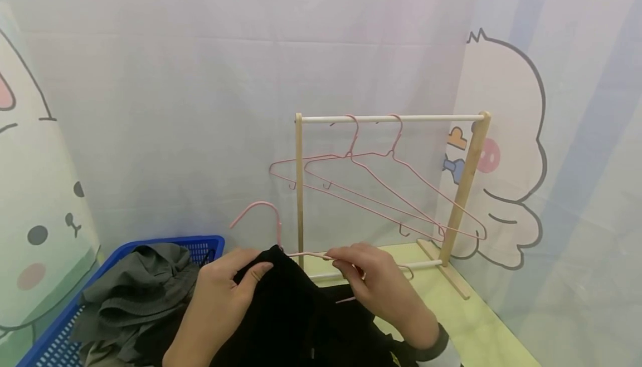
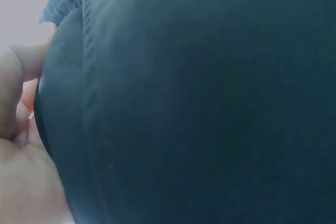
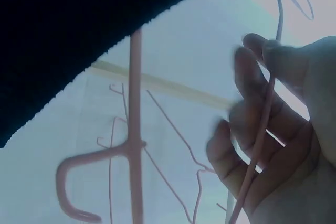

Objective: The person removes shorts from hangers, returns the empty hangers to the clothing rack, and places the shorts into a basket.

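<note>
A pink wire hanger [image 1: 278, 228] is partly inside a black garment [image 1: 301, 311] with a gathered waistband; its hook stands up above the cloth. With thumb and fingers my left hand [image 1: 220, 294] pinches the garment's upper edge just left of the hook. In the left wrist view the dark cloth [image 2: 184, 103] covers most of the picture. My right hand [image 1: 383, 286] pinches the hanger's shoulder wire to the right of the hook. The right wrist view shows the hanger's bar [image 3: 135, 93] with a small side hook, under the garment's edge. Cloth hides the hanger's left part.
A wooden rack with a white rail [image 1: 426, 117] stands behind the hands on the light green tabletop [image 1: 481, 328]. Two pink hangers [image 1: 353, 141] hang from the rail without clothes. At left, a blue basket [image 1: 125, 250] contains grey and dark clothes [image 1: 145, 294]. Printed curtains surround the table.
</note>
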Tool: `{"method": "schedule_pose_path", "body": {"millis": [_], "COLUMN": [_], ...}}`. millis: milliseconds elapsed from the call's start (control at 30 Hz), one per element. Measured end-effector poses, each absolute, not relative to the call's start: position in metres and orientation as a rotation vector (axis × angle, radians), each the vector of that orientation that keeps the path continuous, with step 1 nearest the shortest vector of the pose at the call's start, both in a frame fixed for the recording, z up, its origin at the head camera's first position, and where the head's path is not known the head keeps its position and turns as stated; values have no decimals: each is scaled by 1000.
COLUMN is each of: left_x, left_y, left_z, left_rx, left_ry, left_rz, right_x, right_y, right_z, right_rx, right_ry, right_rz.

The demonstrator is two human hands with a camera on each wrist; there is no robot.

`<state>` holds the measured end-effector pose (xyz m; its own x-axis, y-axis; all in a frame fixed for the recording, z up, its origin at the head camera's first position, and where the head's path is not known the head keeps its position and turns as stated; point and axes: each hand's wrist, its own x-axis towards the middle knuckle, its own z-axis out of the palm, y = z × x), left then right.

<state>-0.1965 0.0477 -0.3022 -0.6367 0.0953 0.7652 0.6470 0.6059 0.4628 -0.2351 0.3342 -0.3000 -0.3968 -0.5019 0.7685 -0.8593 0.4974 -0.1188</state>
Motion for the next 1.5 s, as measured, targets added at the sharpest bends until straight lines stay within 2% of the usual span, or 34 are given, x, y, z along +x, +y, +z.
{"method": "schedule_pose_path", "body": {"millis": [467, 933, 1500], "left_x": [-199, -203, -209], "left_y": [47, 32, 10], "left_z": [-302, -304, -309], "left_rx": [-608, -550, -469], "left_ry": [-2120, -2173, -2323], "left_rz": [-956, -979, -1034], "right_x": [-236, -232, -205], "right_y": [349, 410, 471], "right_z": [-294, -272, -262], "right_rx": [1036, 899, 552], "right_ry": [-1982, -1959, -2055], "right_rz": [583, 677, 603]}}
